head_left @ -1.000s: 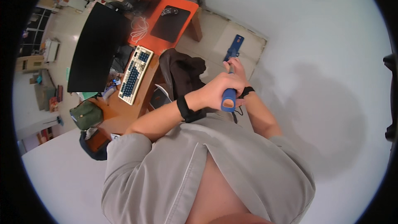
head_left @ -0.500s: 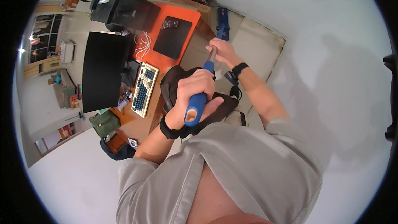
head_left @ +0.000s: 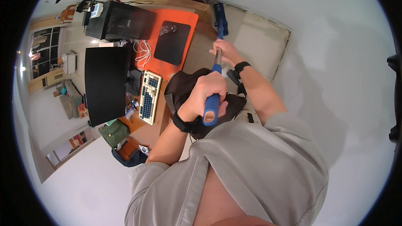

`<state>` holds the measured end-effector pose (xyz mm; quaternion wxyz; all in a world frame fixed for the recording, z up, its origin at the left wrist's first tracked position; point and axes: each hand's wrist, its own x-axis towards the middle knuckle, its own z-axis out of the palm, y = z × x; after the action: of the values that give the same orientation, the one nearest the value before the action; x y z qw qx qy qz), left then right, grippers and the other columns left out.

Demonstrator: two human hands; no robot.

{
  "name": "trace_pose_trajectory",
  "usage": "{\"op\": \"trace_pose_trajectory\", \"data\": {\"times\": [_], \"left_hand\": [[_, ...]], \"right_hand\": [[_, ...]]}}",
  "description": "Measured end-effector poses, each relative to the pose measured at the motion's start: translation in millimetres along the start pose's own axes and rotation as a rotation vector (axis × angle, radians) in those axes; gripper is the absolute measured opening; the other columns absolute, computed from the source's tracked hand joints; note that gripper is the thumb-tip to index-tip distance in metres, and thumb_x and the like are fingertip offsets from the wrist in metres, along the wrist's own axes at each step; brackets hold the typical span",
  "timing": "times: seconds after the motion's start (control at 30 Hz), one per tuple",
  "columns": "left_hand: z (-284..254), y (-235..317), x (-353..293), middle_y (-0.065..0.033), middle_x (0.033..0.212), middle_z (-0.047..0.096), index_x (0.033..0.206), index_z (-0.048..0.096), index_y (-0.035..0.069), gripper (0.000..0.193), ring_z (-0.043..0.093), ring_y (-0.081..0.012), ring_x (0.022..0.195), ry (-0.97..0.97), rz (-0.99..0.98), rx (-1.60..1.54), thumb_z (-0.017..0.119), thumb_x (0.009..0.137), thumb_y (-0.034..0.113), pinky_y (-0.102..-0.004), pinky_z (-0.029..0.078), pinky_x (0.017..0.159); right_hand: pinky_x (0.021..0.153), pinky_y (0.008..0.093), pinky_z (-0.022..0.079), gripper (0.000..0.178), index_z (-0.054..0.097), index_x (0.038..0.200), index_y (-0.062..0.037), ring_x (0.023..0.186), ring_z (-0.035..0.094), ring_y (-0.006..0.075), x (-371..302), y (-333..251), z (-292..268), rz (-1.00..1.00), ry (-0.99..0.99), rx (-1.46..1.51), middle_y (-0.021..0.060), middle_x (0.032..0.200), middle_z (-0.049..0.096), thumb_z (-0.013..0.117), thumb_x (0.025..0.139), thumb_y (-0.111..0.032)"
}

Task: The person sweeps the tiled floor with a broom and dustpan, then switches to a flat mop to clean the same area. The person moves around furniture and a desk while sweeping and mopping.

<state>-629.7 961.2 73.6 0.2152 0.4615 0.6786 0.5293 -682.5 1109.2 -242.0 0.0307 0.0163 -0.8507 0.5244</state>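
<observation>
A mop (head_left: 212,105) with a blue grip and a metal pole slants away from my chest, its end tilted up toward me. Near the top of the blue grip, my left hand (head_left: 205,91) is wrapped round it. Further down, my right hand (head_left: 226,52) closes round the pole. Beyond that hand, the blue flat mop head (head_left: 220,20) lies on the tiled floor between the desk and the wall. Both wrists wear black bands. A dark brown chair (head_left: 184,84) is partly hidden behind my left hand and the grip.
To the left stands a desk with an orange mat (head_left: 165,14), a black mouse pad (head_left: 172,44), a keyboard (head_left: 149,97), a monitor (head_left: 106,86) and a black computer case (head_left: 121,21). A green bag (head_left: 115,133) sits at its near end. A white wall (head_left: 335,100) rises on the right.
My left hand and the grip end have swung to the right, so the pole stands straighter in view. The mop head has shifted slightly up and left in view.
</observation>
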Motion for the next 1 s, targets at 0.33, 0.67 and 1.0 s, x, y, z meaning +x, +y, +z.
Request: {"op": "trace_pose_trajectory", "data": {"times": [0.33, 0.67, 1.0], "left_hand": [[15, 50, 49, -0.0048, 0.063, 0.052, 0.065, 0.048, 0.009, 0.032, 0.054, -0.0313, 0.061, -0.510, 0.132, -0.242, 0.078, 0.058, 0.014, -0.0376, 0.042, 0.065], [126, 76, 70, -0.0085, 0.058, 0.056, 0.060, 0.055, 0.010, 0.030, 0.057, -0.0368, 0.058, -1.067, 0.312, -0.085, 0.079, 0.048, 0.023, -0.0437, 0.041, 0.054], [111, 118, 59, -0.0090, 0.052, 0.055, 0.052, 0.057, 0.007, 0.052, 0.058, -0.0369, 0.053, -1.473, 0.323, -0.089, 0.091, 0.064, 0.044, -0.0442, 0.042, 0.051]], "right_hand": [[0.065, 0.0474, 0.047, 0.036, 0.060, 0.076, -0.0092, 0.077, 0.061, 0.0367, -95, -40, -83, 0.149, 0.190, -0.037, 0.0079, 0.083, 0.061, 0.081, 0.092, -0.034], [0.068, 0.0365, 0.047, 0.028, 0.055, 0.084, -0.0050, 0.075, 0.054, 0.0329, -232, -25, -132, 0.297, 0.513, -0.070, 0.0093, 0.084, 0.056, 0.079, 0.096, -0.013], [0.078, 0.0331, 0.049, 0.023, 0.051, 0.099, -0.0051, 0.078, 0.053, 0.0281, -263, -68, -65, 0.247, 0.524, 0.327, 0.0109, 0.091, 0.052, 0.074, 0.098, -0.001]]}}
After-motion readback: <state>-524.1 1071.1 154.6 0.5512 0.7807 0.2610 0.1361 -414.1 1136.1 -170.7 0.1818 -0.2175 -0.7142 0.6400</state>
